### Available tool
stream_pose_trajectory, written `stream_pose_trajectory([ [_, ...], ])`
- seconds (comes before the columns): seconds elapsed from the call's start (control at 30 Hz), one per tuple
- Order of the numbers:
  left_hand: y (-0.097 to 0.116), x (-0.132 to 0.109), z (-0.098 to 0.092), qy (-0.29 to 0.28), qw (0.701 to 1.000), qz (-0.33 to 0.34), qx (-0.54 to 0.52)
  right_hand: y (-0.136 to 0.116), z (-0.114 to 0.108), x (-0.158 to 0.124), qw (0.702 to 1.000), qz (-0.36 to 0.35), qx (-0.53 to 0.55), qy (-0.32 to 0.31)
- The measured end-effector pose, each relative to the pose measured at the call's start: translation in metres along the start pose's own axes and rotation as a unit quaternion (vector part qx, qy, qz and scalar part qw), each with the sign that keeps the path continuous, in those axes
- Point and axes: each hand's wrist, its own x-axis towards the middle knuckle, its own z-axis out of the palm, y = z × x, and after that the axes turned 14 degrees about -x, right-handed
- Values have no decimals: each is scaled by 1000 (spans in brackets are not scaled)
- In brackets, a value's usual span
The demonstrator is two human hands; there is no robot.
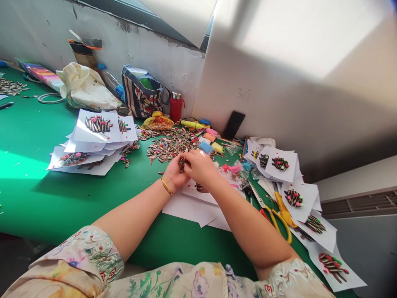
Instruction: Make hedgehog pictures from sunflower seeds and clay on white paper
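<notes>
My left hand (175, 173) is cupped, palm up, around a small heap of striped sunflower seeds (182, 164). Over that palm, my right hand (202, 169) has its fingertips pinched together among the seeds; the exact piece between them is partly hidden. Beneath both hands lies white paper (189, 209), and on the top sheet a brown shape (201, 188) shows, partly covered by my right hand. Just beyond my hands spreads a large pile of sunflower seeds (169, 145). Small packs of coloured clay (206, 147) sit by the pile.
Papers with seed hedgehogs are stacked at left (97, 128) and along the right (281, 163). Yellow-handled scissors (273, 215) and a yellow cutter (283, 209) lie right of my hands. Behind stand a phone (233, 125), red bottle (175, 108), striped bag (141, 97) and cloth bag (88, 89).
</notes>
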Motion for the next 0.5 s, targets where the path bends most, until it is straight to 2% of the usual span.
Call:
stream_pose_trajectory([
  [0.3, 3, 2, -2, 1, 1000, 14, -20, 1, 7, 2, 1000, -9, -4, 16],
  [0.5, 4, 2, -2, 7, 999, 26, -37, 7, 7, 3, 994, 8, 91, 67],
])
